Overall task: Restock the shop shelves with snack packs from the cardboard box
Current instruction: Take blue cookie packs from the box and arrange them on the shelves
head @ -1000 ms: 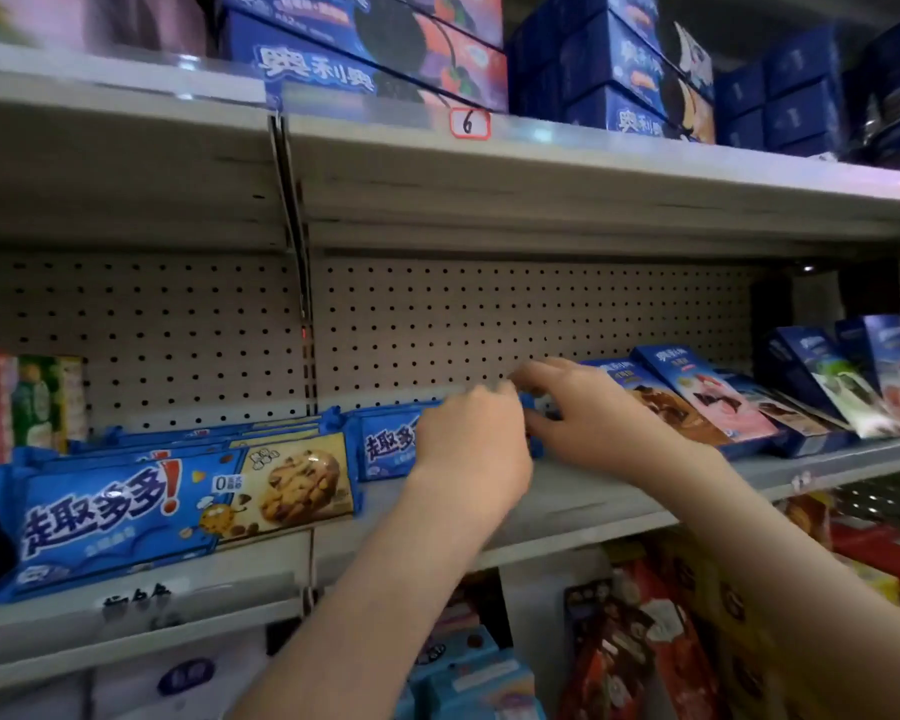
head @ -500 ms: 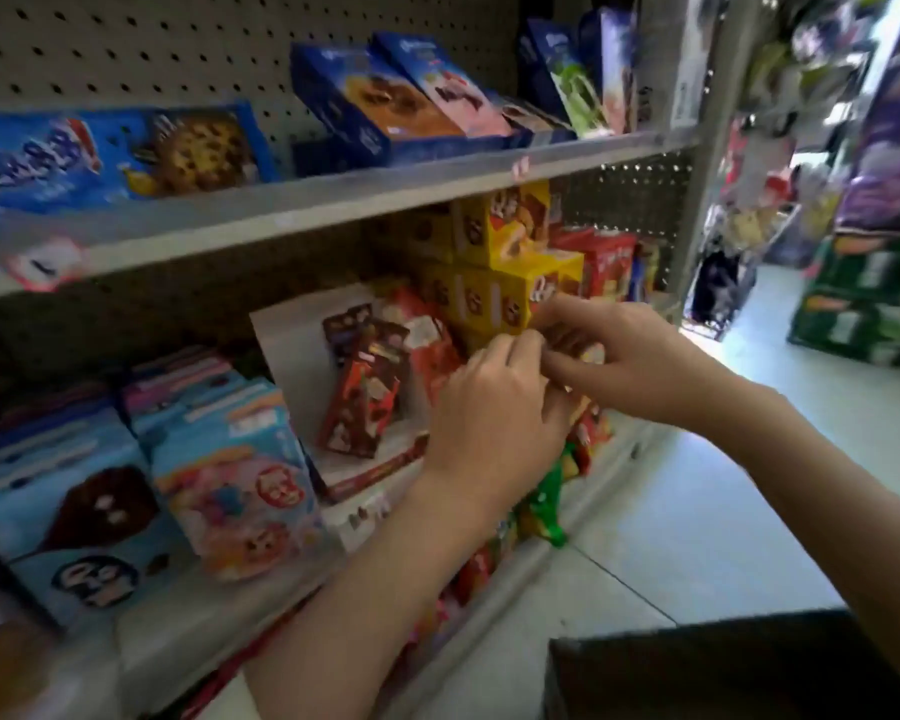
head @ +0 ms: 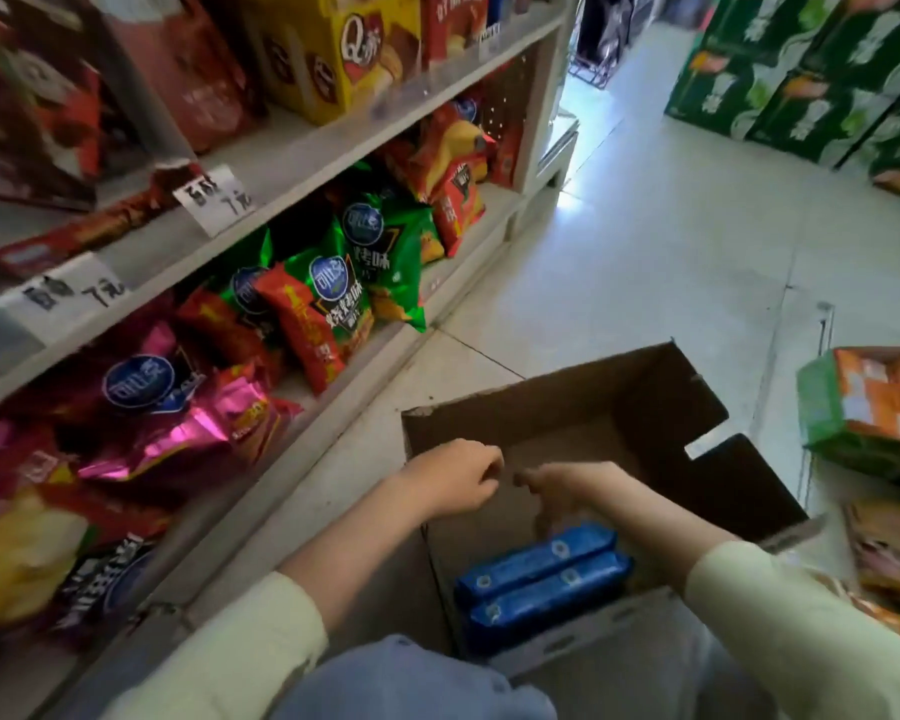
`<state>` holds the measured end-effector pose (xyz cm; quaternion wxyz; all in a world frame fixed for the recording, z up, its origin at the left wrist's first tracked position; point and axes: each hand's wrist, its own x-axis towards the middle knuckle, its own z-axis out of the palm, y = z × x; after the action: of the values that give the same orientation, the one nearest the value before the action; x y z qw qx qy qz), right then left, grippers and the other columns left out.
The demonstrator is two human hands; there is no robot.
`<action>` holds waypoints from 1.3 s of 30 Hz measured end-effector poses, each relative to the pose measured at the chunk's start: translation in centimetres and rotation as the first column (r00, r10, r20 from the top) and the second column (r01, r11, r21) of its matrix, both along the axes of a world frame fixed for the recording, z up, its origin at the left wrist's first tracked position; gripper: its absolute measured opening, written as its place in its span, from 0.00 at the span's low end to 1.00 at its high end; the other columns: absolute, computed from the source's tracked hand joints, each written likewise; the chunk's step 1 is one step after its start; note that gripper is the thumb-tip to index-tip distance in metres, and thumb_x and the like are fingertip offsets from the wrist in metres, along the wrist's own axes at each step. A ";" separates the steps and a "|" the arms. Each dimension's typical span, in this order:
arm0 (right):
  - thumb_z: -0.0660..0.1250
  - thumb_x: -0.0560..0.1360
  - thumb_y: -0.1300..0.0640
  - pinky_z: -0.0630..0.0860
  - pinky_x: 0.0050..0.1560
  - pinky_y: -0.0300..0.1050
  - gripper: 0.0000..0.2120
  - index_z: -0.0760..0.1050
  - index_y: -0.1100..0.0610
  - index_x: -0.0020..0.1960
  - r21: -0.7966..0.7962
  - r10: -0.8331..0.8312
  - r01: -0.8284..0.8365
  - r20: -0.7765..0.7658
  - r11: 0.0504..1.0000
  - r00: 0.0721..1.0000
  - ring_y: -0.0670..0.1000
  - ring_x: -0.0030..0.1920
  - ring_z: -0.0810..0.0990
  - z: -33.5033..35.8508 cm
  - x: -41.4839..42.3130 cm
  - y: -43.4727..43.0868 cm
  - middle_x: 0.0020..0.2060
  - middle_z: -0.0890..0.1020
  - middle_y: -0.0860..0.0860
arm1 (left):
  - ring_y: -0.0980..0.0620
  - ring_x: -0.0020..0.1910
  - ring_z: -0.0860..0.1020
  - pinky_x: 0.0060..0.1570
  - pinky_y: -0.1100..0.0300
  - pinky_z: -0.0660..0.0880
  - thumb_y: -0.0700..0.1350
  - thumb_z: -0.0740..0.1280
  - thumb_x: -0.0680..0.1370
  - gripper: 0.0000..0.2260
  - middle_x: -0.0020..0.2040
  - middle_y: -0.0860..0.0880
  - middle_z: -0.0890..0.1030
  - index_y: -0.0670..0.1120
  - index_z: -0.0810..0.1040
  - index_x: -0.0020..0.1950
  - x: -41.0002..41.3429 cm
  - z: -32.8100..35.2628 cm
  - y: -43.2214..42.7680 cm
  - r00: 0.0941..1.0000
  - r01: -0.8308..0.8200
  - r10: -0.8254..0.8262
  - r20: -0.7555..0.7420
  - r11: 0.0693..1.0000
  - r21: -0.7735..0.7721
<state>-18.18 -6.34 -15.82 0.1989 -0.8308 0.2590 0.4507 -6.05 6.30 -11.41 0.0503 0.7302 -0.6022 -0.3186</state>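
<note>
The fingers (head: 484,467) of the left hand (head: 450,478) curl loosely inward, holding nothing, over the near-left rim of the cardboard box (head: 645,407). Beside it, the right hand (head: 567,485) reaches down into the box, fingers bent and empty. Two blue snack packs (head: 541,576) lie side by side on the box floor, just below that hand.

Left hand (head: 455,478) and right hand (head: 567,485) hover over open cardboard box (head: 645,402), fingers curled, nothing in either grip. Two blue snack packs (head: 541,576) lie side by side in box, below right hand. Shelves (head: 302,163) with chip bags (head: 344,288) left of hands.
</note>
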 end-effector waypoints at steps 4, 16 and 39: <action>0.77 0.65 0.46 0.60 0.71 0.58 0.56 0.40 0.47 0.78 0.064 0.348 -0.343 -0.244 0.937 0.905 0.59 0.75 0.57 -4.8 -2.3 1.5 0.77 0.53 0.54 | 0.47 0.56 0.77 0.55 0.50 0.76 0.48 0.60 0.80 0.12 0.59 0.47 0.78 0.47 0.74 0.62 -0.3 -1.8 0.2 0.998 0.035 -0.038 0.052 0.998 0.056; 0.77 0.65 0.51 0.59 0.69 0.65 0.58 0.36 0.49 0.77 0.004 0.503 -0.509 -0.148 0.861 0.851 0.62 0.72 0.59 -9.1 -3.6 5.1 0.75 0.56 0.56 | 0.43 0.57 0.78 0.46 0.54 0.74 0.51 0.56 0.81 0.16 0.59 0.45 0.78 0.45 0.70 0.65 -0.3 -3.5 0.7 0.922 0.089 -0.117 0.368 0.992 0.091; 0.76 0.66 0.60 0.79 0.52 0.44 0.26 0.66 0.54 0.57 0.345 -0.268 0.186 0.209 0.920 0.940 0.49 0.52 0.81 2.3 -1.7 -1.4 0.56 0.80 0.51 | 0.53 0.66 0.71 0.65 0.56 0.70 0.56 0.68 0.75 0.25 0.68 0.51 0.71 0.50 0.68 0.69 1.3 0.8 1.6 0.895 -0.403 0.362 -0.259 0.907 -0.122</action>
<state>-19.85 -7.76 -13.55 0.4135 -0.8020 0.2505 0.3508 -4.75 7.85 -10.58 0.2448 0.7855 -0.4617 -0.3315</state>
